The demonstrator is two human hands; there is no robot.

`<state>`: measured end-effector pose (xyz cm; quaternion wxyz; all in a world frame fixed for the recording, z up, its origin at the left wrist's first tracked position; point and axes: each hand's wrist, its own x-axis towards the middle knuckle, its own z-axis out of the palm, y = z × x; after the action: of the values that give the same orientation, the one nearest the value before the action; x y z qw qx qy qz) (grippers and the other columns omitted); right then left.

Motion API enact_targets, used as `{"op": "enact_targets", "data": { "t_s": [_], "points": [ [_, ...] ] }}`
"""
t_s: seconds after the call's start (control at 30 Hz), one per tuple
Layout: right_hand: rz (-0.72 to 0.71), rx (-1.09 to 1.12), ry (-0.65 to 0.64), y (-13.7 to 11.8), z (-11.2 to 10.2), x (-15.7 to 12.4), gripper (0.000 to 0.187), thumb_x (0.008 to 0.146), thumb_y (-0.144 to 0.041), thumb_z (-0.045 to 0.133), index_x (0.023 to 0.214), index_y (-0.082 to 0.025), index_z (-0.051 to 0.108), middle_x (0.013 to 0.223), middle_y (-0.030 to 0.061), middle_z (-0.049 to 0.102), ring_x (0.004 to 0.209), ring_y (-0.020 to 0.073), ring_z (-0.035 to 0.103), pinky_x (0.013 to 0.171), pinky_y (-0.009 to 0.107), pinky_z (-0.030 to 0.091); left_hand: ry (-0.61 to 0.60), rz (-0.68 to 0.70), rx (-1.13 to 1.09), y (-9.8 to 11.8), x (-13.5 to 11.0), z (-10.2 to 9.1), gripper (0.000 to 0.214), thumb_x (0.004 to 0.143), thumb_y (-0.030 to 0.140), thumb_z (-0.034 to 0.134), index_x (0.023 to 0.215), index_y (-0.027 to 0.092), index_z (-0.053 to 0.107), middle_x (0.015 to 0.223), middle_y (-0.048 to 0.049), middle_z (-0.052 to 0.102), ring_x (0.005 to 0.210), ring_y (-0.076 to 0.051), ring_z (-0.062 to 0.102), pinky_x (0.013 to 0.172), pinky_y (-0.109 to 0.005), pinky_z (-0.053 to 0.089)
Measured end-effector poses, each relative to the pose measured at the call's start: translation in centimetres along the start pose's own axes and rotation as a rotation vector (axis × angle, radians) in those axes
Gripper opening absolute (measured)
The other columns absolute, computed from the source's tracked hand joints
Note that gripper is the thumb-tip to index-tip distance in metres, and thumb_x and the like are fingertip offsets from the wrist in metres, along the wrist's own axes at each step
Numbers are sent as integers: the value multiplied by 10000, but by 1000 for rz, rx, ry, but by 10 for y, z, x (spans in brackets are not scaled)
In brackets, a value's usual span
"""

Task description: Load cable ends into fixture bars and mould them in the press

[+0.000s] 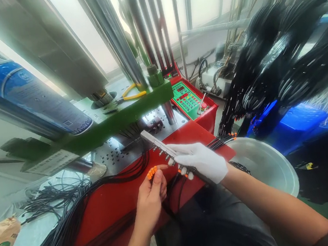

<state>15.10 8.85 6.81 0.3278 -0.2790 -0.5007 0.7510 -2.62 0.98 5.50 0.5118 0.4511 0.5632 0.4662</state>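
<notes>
My bare left hand is closed on several black cables with orange ends lined up above the thumb. My right hand, in a white glove, grips a long metal bar with a row of small pins along its lower side. The bar slants up and to the left over the red machine table. A few orange-tipped cables hang from the bar's near end, beneath the gloved fingers. The fingertips of my left hand are just left of the bar; part of the cables is hidden by the hand.
A green press plate carries a spray can and yellow-handled pliers. A control panel stands behind the red table. Black cable bundles lie left; others hang right above a blue bin, near a pale tub.
</notes>
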Motion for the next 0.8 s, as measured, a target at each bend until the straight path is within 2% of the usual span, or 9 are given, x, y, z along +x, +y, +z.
{"op": "enact_targets", "data": {
  "t_s": [0.1, 0.23, 0.37, 0.53, 0.7, 0.8],
  "points": [
    [-7, -14, 17, -2, 3, -1, 535, 834, -267, 571, 1358, -202, 480, 1012, 81, 646, 576, 74, 537, 436, 185, 454, -19, -10, -148, -1, -1, 2, 255, 939, 417, 434, 1024, 194, 523, 591, 63, 315, 475, -73, 235, 422, -192, 196],
    [-22, -28, 2, -4, 9, 0, 516, 842, -240, 555, 1353, -210, 488, 1029, 73, 646, 573, 67, 528, 434, 178, 451, 15, -36, -178, -4, -3, 3, 237, 893, 409, 532, 868, 174, 536, 659, 36, 421, 530, -70, 359, 477, -188, 297],
    [-3, -37, -6, -8, 13, 1, 522, 846, -221, 550, 1362, -199, 475, 1034, 74, 646, 572, 63, 524, 436, 173, 453, 50, -1, -43, -6, -4, -2, 283, 831, 432, 614, 865, 155, 563, 708, 10, 498, 591, -98, 440, 550, -214, 370],
    [10, -41, -25, -10, 15, -1, 526, 851, -228, 551, 1368, -185, 466, 1036, 80, 646, 586, 73, 535, 450, 186, 461, 40, 74, 176, -5, -3, -6, 292, 835, 448, 593, 830, 158, 555, 624, 22, 488, 563, -116, 429, 555, -232, 355],
    [11, -100, -42, -9, 15, -2, 513, 860, -218, 529, 1369, -213, 466, 1033, 62, 648, 594, 78, 533, 461, 196, 461, -11, 60, 247, -5, -2, -10, 242, 873, 414, 558, 846, 176, 529, 627, 44, 435, 552, -98, 370, 547, -217, 320],
    [-8, -225, -5, -11, 15, -2, 503, 862, -192, 507, 1363, -215, 478, 1021, 46, 655, 592, 74, 514, 497, 211, 475, -10, 47, 281, 0, -1, -9, 244, 876, 412, 551, 834, 172, 533, 637, 41, 439, 551, -96, 353, 529, -214, 295]
  ]
}}
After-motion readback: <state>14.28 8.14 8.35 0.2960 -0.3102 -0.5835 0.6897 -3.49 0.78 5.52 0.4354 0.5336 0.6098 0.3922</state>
